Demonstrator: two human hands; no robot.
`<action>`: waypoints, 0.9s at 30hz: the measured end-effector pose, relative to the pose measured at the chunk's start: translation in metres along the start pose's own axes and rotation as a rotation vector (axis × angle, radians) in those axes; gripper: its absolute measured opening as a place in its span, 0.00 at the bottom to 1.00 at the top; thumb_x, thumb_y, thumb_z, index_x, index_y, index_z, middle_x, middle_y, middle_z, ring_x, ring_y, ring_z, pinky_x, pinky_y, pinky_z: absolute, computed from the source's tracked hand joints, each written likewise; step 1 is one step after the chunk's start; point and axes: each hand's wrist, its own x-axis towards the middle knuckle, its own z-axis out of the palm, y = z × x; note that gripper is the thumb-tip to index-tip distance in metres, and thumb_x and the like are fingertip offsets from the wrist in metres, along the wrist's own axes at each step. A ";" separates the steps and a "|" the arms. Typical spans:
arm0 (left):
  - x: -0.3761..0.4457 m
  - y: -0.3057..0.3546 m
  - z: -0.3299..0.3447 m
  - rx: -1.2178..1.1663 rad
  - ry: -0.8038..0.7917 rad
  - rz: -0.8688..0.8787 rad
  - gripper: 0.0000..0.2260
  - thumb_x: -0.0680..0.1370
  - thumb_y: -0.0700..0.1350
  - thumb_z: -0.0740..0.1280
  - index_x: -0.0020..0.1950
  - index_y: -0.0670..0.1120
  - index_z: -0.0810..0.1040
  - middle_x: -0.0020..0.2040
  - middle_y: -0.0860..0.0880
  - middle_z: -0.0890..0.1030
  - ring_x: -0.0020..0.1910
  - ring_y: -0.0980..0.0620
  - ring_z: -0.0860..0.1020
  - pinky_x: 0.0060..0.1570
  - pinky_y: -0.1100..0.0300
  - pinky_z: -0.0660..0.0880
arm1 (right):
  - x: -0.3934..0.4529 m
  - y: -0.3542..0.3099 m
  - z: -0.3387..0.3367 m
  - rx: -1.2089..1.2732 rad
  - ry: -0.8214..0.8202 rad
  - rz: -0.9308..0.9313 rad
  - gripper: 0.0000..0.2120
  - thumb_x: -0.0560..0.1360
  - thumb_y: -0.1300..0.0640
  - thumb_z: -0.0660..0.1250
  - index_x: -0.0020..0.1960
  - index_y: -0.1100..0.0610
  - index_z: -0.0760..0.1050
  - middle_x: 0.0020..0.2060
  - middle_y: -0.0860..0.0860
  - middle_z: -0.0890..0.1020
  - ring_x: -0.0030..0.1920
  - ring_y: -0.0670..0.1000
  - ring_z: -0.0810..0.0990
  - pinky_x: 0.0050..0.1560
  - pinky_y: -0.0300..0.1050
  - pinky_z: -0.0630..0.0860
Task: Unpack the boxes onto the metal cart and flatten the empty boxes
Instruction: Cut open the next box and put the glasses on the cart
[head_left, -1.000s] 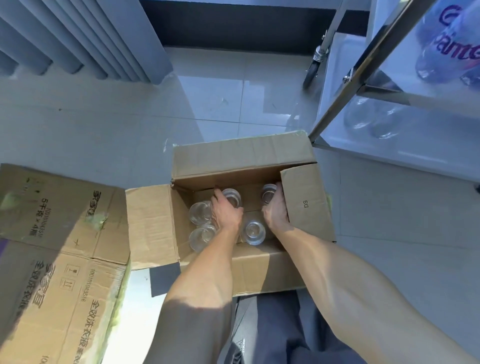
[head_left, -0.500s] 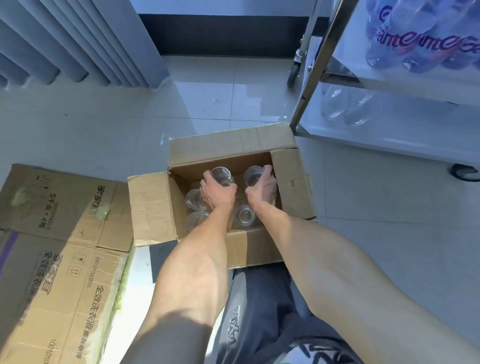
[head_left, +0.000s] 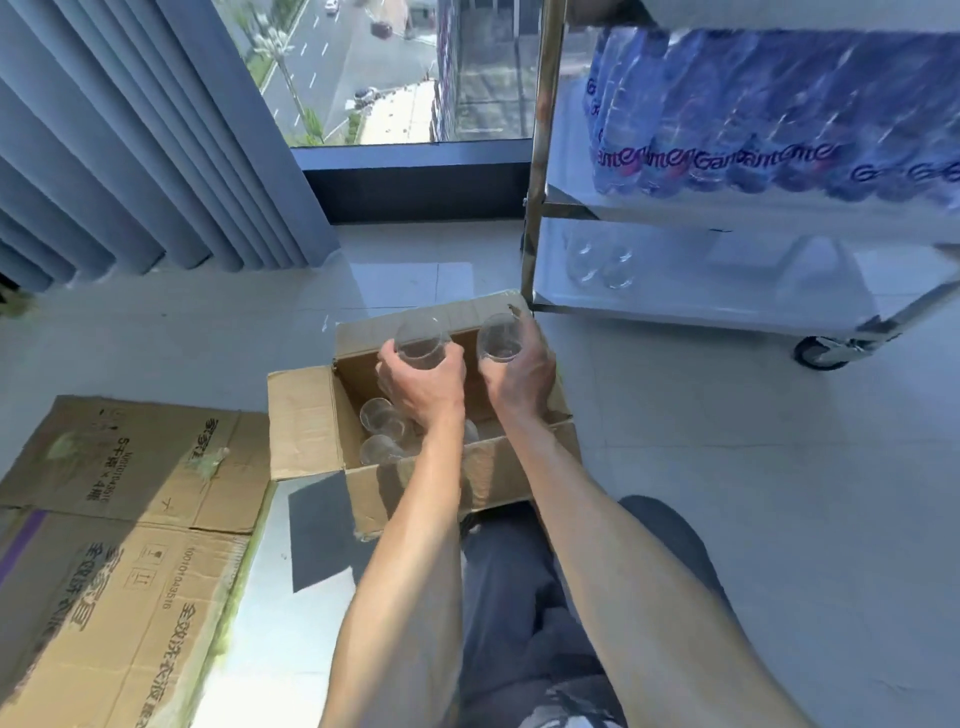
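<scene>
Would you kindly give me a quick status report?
Left hand and right hand each grip a glass above the open box. More glasses inside. Cart path unobstructed.

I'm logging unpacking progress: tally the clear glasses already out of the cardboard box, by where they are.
Clear drinking glass in the left hand: 1
Clear drinking glass in the right hand: 1
Clear glasses on the metal cart's lower shelf: 2
Total: 4

brown box (head_left: 470, 480), clear glasses (head_left: 382, 415), purple-labelled bottles (head_left: 769, 114).
</scene>
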 end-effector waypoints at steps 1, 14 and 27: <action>-0.007 0.008 -0.004 -0.045 -0.002 0.045 0.33 0.64 0.53 0.76 0.66 0.46 0.71 0.56 0.46 0.75 0.55 0.48 0.72 0.55 0.51 0.73 | -0.003 -0.005 -0.015 0.044 0.022 -0.025 0.32 0.64 0.57 0.77 0.66 0.51 0.72 0.54 0.48 0.83 0.54 0.50 0.81 0.55 0.46 0.78; -0.130 0.055 -0.050 -0.551 -0.309 0.113 0.33 0.66 0.62 0.72 0.66 0.47 0.73 0.55 0.46 0.79 0.52 0.49 0.78 0.53 0.53 0.78 | -0.040 0.012 -0.212 0.494 0.022 0.013 0.43 0.64 0.49 0.79 0.73 0.56 0.64 0.54 0.47 0.80 0.59 0.45 0.78 0.55 0.34 0.72; -0.159 0.028 -0.064 -0.910 -0.939 -0.796 0.29 0.78 0.58 0.65 0.67 0.35 0.70 0.58 0.33 0.79 0.54 0.36 0.81 0.62 0.45 0.75 | -0.042 0.050 -0.245 1.240 -0.378 0.575 0.28 0.80 0.41 0.57 0.62 0.66 0.73 0.47 0.63 0.81 0.42 0.57 0.81 0.46 0.49 0.77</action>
